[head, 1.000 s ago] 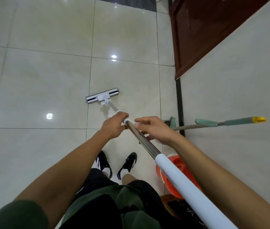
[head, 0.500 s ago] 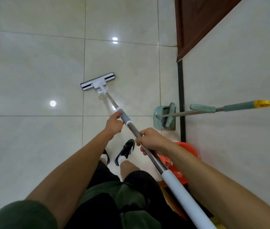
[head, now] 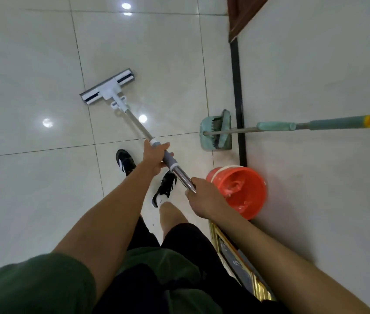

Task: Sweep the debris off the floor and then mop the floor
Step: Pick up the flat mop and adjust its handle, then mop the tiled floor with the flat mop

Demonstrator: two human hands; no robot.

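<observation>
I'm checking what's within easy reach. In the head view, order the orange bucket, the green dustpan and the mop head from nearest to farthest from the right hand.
From the right hand:
1. Orange bucket, just to its right by the wall.
2. Green dustpan, ahead against the wall.
3. Mop head, far ahead-left on the floor tiles.

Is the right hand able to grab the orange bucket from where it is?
Probably yes. The right hand grips the mop handle just beside the orange bucket, and nothing lies between them. It would have to let go of the handle first, leaving the left hand holding it.
</observation>
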